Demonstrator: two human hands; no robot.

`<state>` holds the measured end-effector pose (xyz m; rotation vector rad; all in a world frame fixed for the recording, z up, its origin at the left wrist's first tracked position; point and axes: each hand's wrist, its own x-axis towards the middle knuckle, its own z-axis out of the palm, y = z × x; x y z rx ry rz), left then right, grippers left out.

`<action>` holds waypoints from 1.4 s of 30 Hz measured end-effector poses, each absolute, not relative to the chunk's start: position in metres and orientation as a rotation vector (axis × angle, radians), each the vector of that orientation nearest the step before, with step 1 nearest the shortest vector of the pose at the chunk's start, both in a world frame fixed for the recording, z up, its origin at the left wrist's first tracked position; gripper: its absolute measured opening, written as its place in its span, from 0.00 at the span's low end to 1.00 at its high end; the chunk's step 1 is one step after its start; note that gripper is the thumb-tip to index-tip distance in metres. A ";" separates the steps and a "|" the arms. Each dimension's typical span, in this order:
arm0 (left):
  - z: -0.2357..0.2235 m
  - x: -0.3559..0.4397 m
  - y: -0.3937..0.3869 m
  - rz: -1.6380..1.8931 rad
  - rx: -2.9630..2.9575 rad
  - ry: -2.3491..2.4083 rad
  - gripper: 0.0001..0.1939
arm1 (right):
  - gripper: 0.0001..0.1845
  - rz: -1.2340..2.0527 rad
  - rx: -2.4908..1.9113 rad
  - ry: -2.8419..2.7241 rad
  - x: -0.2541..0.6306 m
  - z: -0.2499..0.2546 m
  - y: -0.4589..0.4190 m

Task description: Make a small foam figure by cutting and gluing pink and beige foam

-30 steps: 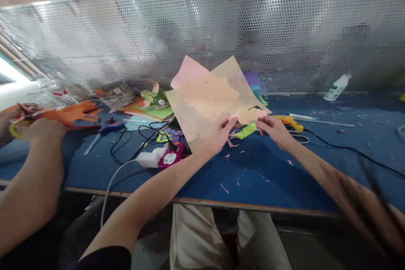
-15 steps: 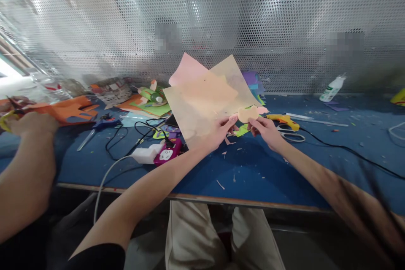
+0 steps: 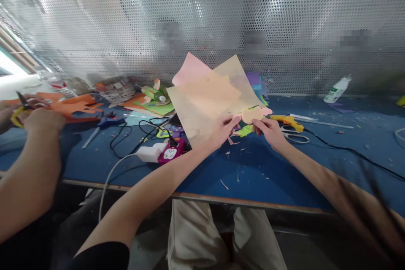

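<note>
Between both hands, above the blue table, is a small paper cutout (image 3: 251,114), cream with a rounded, wavy outline and a pink piece sticking out at each side. My left hand (image 3: 224,128) pinches its left pink end. The fingers of my right hand (image 3: 266,128) are closed on its lower right edge. Behind my left hand lie a large cream paper sheet (image 3: 199,109) and a pink sheet (image 3: 187,69). Close to my right hand are a yellow glue gun (image 3: 289,122) and white-handled scissors (image 3: 295,136).
At left, another person's hands (image 3: 44,122) hold yellow-handled scissors (image 3: 18,116) by orange paper (image 3: 76,107). A magenta power adapter (image 3: 172,152) with cords sits left of my left forearm. A white glue bottle (image 3: 338,89) stands at the back right. Paper scraps (image 3: 224,184) litter the table.
The cutout has turned slightly between my hands, so its right pink end shows more clearly beyond my right fingers. Both hands stay nearly in place. The other person's scissors have shifted a little.
</note>
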<state>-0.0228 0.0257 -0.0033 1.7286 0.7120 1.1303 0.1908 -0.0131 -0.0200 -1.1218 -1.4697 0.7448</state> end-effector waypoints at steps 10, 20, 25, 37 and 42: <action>-0.002 -0.020 0.023 1.196 1.816 0.769 0.18 | 0.22 0.633 -1.190 -1.620 0.194 -0.017 -0.016; 0.012 -0.030 0.015 1.434 2.386 0.745 0.10 | 0.16 -0.097 -0.954 -1.889 0.223 0.011 -0.024; 0.008 -0.031 0.016 1.444 2.472 0.740 0.08 | 0.12 -0.283 -0.881 -1.954 0.230 0.018 -0.026; 0.008 -0.030 0.019 1.454 2.475 0.730 0.09 | 0.07 -0.251 -0.893 -1.952 0.221 0.014 -0.030; 0.008 -0.030 0.020 1.439 2.466 0.670 0.08 | 0.06 -0.213 -0.880 -1.972 0.219 0.013 -0.029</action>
